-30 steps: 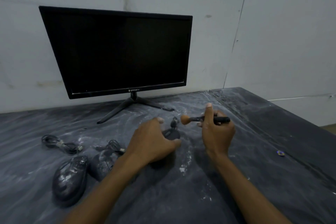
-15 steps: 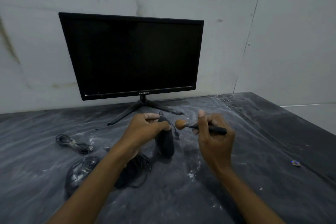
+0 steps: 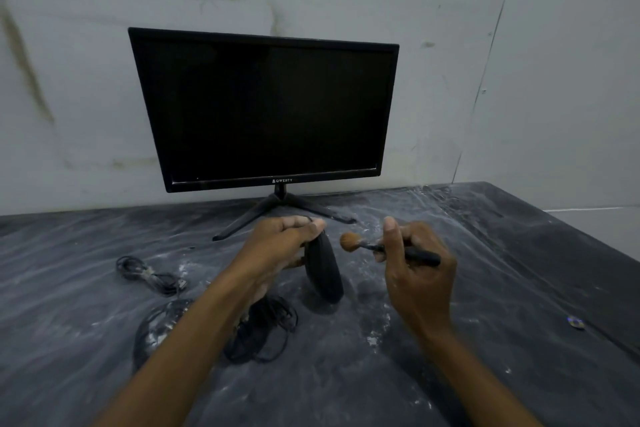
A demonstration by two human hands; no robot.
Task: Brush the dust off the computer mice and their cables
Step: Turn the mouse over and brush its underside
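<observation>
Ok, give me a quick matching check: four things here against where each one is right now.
Things:
1. brush
2. lifted mouse
3. dusty mouse
4. monitor

Places:
A. on its stand by the wall
B. in the left hand
C. in the right hand
D. lying on the table, near left

Pairs: 1-C, 2-B, 3-D, 4-A
</observation>
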